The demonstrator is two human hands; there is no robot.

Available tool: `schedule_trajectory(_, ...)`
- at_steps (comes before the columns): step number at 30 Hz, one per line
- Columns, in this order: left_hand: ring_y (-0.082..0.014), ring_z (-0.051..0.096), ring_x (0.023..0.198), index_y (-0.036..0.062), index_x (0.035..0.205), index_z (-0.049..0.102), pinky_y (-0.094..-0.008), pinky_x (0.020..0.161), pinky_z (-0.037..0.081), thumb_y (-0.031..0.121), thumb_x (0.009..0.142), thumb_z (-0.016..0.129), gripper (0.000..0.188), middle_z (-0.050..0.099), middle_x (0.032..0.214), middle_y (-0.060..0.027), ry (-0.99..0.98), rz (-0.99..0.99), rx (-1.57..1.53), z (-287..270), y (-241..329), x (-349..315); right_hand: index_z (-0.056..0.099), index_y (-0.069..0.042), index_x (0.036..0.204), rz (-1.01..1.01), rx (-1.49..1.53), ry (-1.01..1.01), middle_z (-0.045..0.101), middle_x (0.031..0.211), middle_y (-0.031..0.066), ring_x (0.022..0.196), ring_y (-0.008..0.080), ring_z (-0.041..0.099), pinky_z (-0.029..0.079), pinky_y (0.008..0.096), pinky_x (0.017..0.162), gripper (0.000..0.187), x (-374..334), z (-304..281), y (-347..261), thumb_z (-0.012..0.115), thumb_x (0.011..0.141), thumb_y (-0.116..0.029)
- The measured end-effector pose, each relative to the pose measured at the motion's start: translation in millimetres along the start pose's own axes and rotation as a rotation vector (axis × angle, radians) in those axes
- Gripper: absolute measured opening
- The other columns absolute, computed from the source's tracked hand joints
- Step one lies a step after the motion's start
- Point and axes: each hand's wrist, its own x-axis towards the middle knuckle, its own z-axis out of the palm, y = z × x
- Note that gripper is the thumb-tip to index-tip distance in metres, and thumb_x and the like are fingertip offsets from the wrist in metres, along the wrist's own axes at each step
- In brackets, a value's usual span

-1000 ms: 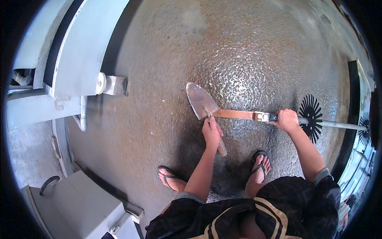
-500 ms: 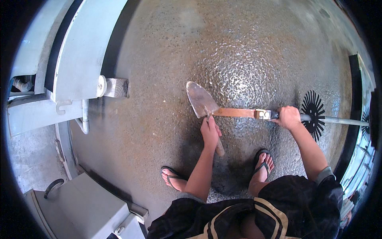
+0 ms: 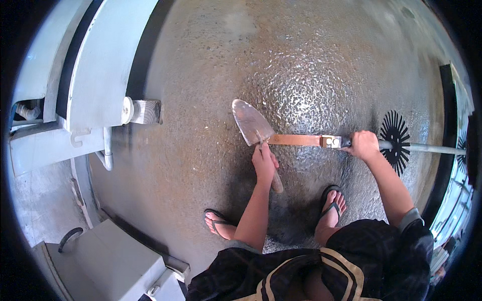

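The trowel (image 3: 251, 123) is at the middle of the scene above the floor, its pointed blade aimed far and to the left, its handle running back toward the person and slightly right. The left hand (image 3: 263, 163) is closed around it just behind the blade, where the shank meets the handle, leaving the handle's end sticking out on the near side. A flat copper-coloured strip (image 3: 299, 140) extends right from the blade's near right corner; whether the two touch there cannot be told. The strip's right end sits in a metal clamp (image 3: 330, 141) with two round fasteners, followed by a short dark grip. The right hand (image 3: 365, 144) is wrapped firmly around that grip. Right of this hand, a grey pole (image 3: 434, 147) runs on in line toward the right edge, with a black slotted disc (image 3: 395, 143) along it; how these join the grip is hidden. Beneath lies a rough, wet brown floor (image 3: 175, 165), shining on the far side of the strip. Nearer the person, two feet in dark sandals (image 3: 332, 199) stand apart. Pale machine panels (image 3: 108, 65) rise at the far left, and a grey metal casing (image 3: 118, 256) stands near left.
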Motion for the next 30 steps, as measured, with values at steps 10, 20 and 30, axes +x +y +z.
schedule_trajectory(10, -0.0123, 0.04, 0.037, 0.0059, 0.075, 0.042, -0.0268, 0.036, 0.037, 0.031, 0.096, 0.04, 0.033, 0.04, 0.051, -0.0022, -0.043, 0.005, 0.016, 3, 1, -8, 0.068, -0.007, 0.088, 0.012, 0.001, -0.067, 0.067, 0.089, 0.0121, 0.086, 0.0245, 0.065, 0.052, 0.0341, 0.075, 0.056, -1, -10, -1, 0.064, 0.07, -0.059)
schedule_trajectory(20, -0.0137, 0.041, 0.037, 0.0063, 0.072, 0.043, -0.0281, 0.036, 0.036, 0.033, 0.096, 0.039, 0.035, 0.04, 0.05, -0.003, -0.037, -0.016, 0.003, 5, -4, -2, 0.068, -0.007, 0.087, 0.029, 0.005, -0.039, 0.067, 0.089, 0.0124, 0.086, 0.0245, 0.065, 0.052, 0.0348, 0.075, 0.053, 0, -9, 0, 0.066, 0.07, -0.057)
schedule_trajectory(30, -0.0095, 0.041, 0.044, 0.0085, 0.075, 0.042, -0.0264, 0.036, 0.038, 0.031, 0.095, 0.043, 0.03, 0.037, 0.055, 0.0006, 0.026, -0.004, -0.148, -4, 3, -10, 0.068, -0.006, 0.083, -0.016, -0.021, -0.021, 0.068, 0.082, 0.0115, 0.08, 0.0243, 0.067, 0.053, 0.0351, 0.071, 0.04, 1, -9, 0, 0.07, 0.069, -0.045)
